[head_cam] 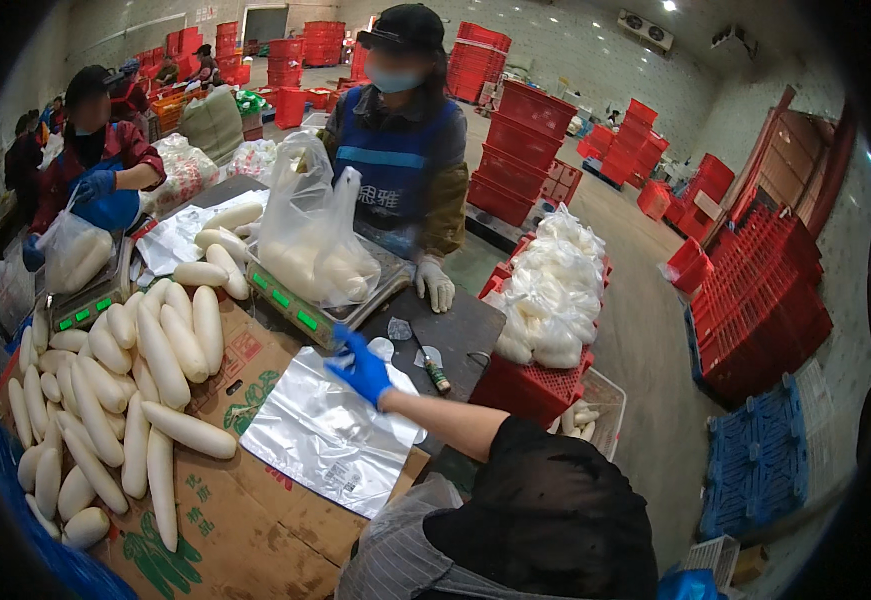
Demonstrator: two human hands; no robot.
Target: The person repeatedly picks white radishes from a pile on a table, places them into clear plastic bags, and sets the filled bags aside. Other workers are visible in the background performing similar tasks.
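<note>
My right hand (364, 370), in a blue glove, reaches over a stack of flat plastic bags (330, 435). Its fingers look apart, and nothing shows in them. Just beyond the fingertips is the front edge of a digital scale (294, 309) with green displays. On that scale stands a clear plastic bag (315, 247) with white radishes inside. My left hand is out of view. A heap of loose white radishes (161, 356) lies on printed cardboard (248, 517) to the left. A knife (435, 373) with a dark handle rests on the dark tabletop (454, 326).
Across the table stands a co-worker (398, 142) with one white-gloved hand (435, 283) on the tabletop. At left, another co-worker (90, 165) holds a bag of radishes (79, 251) at a second scale (90, 304). Filled bags (555, 285) sit on a red crate (529, 386) at right.
</note>
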